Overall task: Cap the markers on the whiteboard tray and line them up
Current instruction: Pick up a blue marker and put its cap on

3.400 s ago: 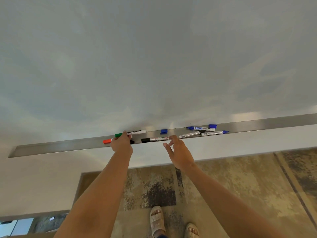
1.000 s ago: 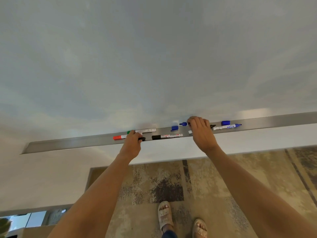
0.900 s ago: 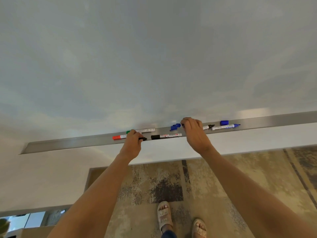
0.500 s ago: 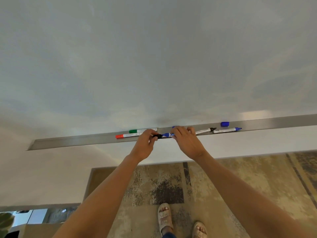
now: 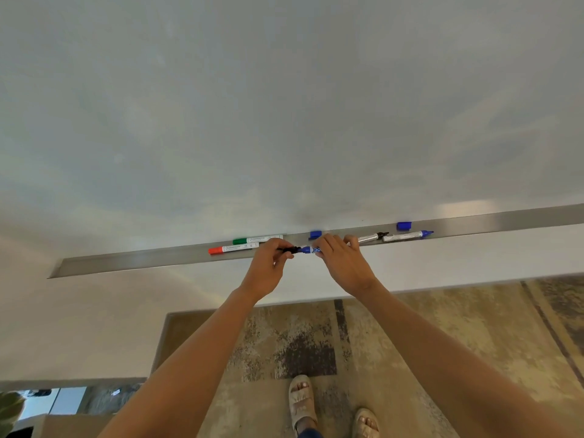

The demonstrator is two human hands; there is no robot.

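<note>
**Blue marker at mid-tray**

Whiteboard tray (image 5: pixel 126 262) is carrying the work. Your right hand (image 5: pixel 344 263) is pinching a blue marker (image 5: pixel 311 249) just above the tray's front edge; your left hand (image 5: pixel 268 267) is pinching something black (image 5: pixel 289 249) at its tip, likely lining the two up. Two blue caps (image 5: pixel 315 234) are lying along the back edge.

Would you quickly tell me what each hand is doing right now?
Left hand: closed, pinching something small and black; what it is cannot be told.
Right hand: closed on the blue marker.
</note>
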